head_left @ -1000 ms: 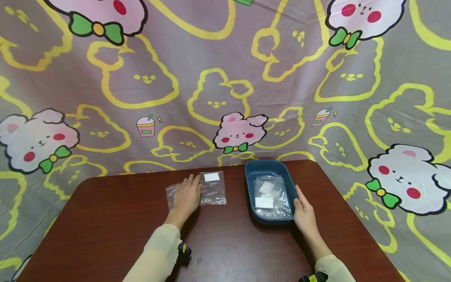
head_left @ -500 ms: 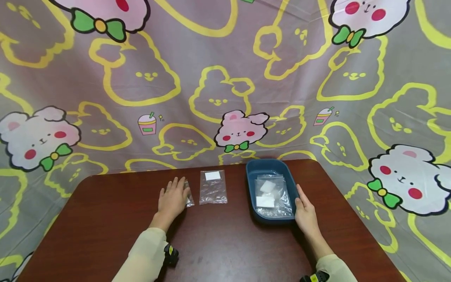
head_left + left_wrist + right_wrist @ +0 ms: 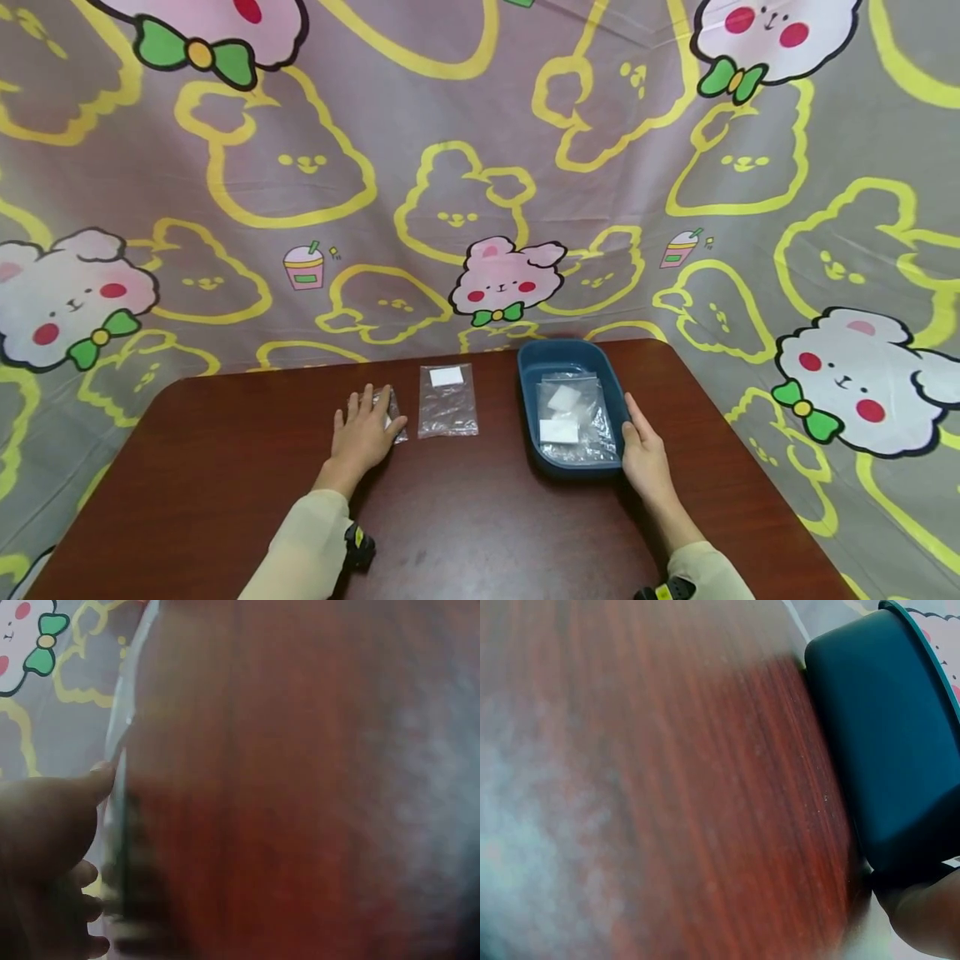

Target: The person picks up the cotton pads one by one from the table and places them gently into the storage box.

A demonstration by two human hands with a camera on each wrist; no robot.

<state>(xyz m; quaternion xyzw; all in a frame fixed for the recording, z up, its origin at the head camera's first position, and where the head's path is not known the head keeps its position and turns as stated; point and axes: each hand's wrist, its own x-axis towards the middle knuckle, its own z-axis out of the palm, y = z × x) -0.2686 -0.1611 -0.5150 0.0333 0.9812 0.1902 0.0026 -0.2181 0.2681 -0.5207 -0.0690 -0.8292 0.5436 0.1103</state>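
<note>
In the head view my left hand lies with fingers straight and spread over a small clear plastic bag, which it mostly covers. Right of it, another clear zip bag with a white label near its top lies flat on the table. A blue plastic bin stands farther right, holding several clear bags with white labels or pieces. My right hand touches the bin's right side, its fingers extended along the wall. The right wrist view shows the bin's outer wall with part of that hand below it.
The brown wooden table ends at a patterned cloth hung behind and on the sides. The bin is close to the table's back edge. In the left wrist view, the wood surface is blurred.
My left hand has shifted left and toward me, away from the labelled bag, which shows fully now. Its fingers have spread over the left bag. The right hand and bin stay put.
</note>
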